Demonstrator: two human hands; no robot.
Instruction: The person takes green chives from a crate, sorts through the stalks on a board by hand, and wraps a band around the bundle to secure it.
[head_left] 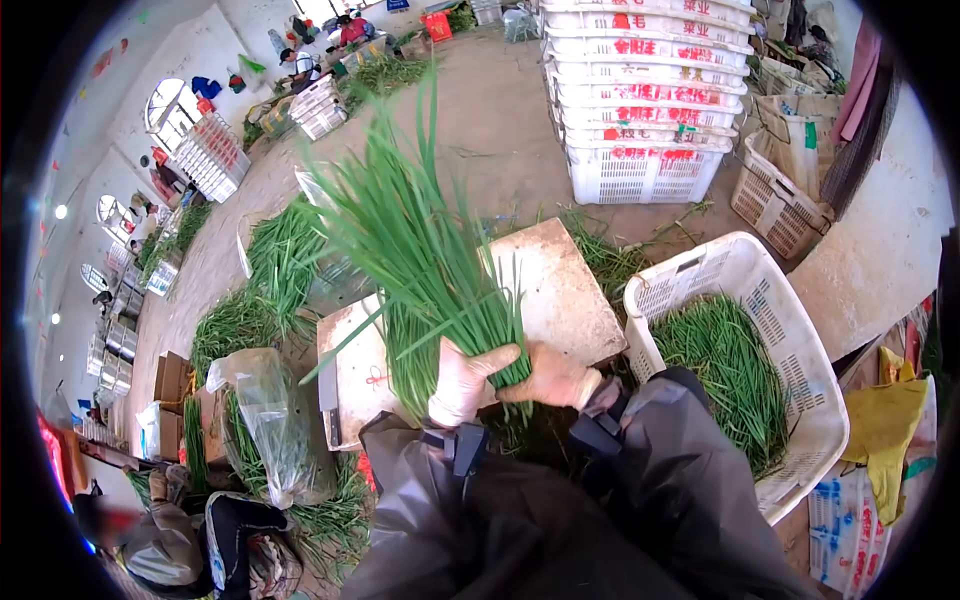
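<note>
A thick bunch of green chives (pixel 430 260) stands upright between my hands, its long leaves fanning up and to the left. My gloved left hand (pixel 465 380) grips the lower left side, with the thumb laid across the stalks. On the lower right, my gloved right hand (pixel 550 378) is closed around the stalk ends, its fingers partly hidden. Beneath the bunch is a pale, worn board (pixel 560 290) in front of my knees. More chives (pixel 725 370) lie inside a white plastic crate (pixel 795 350) at my right.
Stacked white crates (pixel 645 175) stand ahead. Loose chives (pixel 285 255) cover the floor at the left, beside a clear plastic bag (pixel 270 430). A yellow cloth (pixel 890 430) lies at far right. A co-worker (pixel 165 545) sits at lower left; other people work farther back.
</note>
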